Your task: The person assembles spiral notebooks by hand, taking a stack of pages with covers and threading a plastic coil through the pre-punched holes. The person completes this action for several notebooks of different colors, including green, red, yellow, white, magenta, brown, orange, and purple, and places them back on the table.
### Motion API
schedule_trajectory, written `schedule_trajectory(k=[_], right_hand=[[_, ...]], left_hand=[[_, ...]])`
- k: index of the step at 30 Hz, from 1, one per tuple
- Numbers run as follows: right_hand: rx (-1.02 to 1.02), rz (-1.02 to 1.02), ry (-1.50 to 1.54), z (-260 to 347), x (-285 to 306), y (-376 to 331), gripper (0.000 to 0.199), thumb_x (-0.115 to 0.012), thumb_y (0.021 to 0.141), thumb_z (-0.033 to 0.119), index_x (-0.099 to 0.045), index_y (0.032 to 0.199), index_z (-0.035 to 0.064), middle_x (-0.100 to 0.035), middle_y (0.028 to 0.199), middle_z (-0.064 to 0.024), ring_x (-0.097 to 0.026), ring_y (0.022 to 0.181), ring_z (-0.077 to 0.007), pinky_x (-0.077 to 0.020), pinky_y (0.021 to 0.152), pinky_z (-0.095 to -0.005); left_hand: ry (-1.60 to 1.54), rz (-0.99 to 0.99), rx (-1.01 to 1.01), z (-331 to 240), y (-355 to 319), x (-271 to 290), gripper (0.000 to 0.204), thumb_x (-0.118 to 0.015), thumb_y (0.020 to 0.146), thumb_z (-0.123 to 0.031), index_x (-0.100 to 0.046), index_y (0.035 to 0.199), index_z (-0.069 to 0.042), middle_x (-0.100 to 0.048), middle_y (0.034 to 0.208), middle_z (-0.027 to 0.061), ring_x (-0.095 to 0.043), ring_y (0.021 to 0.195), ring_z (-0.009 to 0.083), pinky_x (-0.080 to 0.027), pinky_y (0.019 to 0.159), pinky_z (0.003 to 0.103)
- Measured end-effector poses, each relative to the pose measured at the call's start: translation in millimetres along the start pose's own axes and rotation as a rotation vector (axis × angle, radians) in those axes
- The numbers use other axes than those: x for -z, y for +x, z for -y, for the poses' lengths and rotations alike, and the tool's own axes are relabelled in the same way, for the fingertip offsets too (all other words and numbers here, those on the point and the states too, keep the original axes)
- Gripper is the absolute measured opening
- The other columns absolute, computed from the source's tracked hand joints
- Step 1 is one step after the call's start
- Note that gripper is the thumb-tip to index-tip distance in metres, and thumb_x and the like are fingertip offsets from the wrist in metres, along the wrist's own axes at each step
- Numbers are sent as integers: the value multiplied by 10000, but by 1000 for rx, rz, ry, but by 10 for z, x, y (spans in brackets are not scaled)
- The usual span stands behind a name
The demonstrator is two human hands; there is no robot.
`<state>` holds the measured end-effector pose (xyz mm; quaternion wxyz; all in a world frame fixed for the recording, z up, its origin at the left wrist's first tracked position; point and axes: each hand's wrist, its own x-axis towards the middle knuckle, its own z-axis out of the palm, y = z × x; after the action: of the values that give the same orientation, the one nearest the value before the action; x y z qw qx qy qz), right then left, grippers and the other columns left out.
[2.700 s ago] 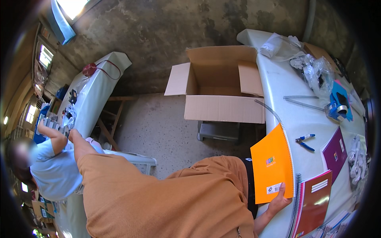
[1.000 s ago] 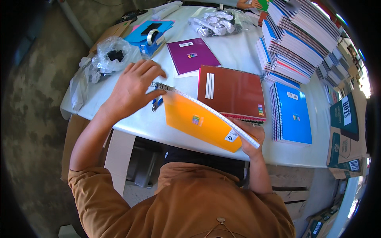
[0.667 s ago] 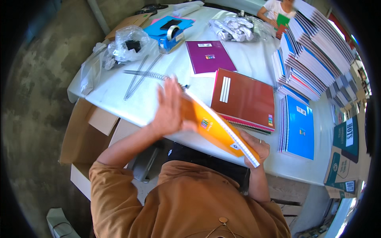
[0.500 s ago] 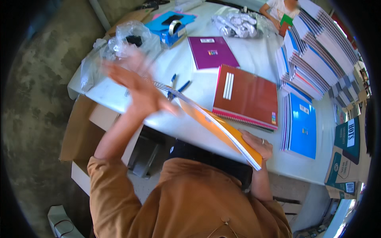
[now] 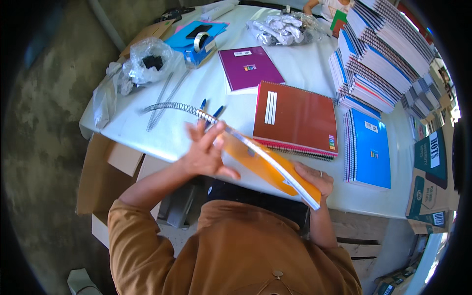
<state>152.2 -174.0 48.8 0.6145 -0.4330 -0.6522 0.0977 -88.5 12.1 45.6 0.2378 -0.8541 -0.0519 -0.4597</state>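
An orange-covered notebook (image 5: 268, 164) is held tilted over the table's front edge, its page edges turned up. My right hand (image 5: 315, 179), with a ring on one finger, grips its lower right end. A metal binding coil (image 5: 172, 106) sticks out from the upper left end of the notebook's spine, its free end curving over the table. My left hand (image 5: 207, 151) is beside that end of the notebook, fingers spread, holding nothing; whether it touches the cover is hard to tell. Two pens (image 5: 216, 112) lie just behind the coil.
Loose coils (image 5: 158, 114) lie left on the white table (image 5: 135, 125). Beyond the notebook are stacked brown notebooks (image 5: 300, 118), a purple notebook (image 5: 250, 68), blue notebooks (image 5: 369, 152) and a tall notebook stack (image 5: 378, 64). A tape dispenser (image 5: 199, 51) and plastic bags (image 5: 150, 61) stand behind. Cardboard boxes (image 5: 101, 164) flank the table.
My left hand has swung down and right from the coil's far end to near the notebook's spine, uncovering the coil. My right hand keeps its grip on the notebook.
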Motion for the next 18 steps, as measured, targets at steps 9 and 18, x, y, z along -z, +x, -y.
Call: schedule_trajectory(k=[9,18], right_hand=[[-2,-29,122,42,-38,-69,271,-665,723,62,-652,972,-44,-646,947,-206,-652,880,-276,-520,761,-298],[7,-54,9,3,60,-10,285,-662,779,124,-633,1002,-51,-659,932,-170,-637,880,-218,-484,825,-285]], left_hand=[[-37,-132,-119,-275,250,-52,849,-316,877,-592,-37,1397,18,-29,1473,152,-192,1321,311,-161,1070,468],[-14,-92,93,-117,222,-37,819,-392,770,-689,-453,1178,18,-452,1166,259,-412,1144,404,-258,921,504]])
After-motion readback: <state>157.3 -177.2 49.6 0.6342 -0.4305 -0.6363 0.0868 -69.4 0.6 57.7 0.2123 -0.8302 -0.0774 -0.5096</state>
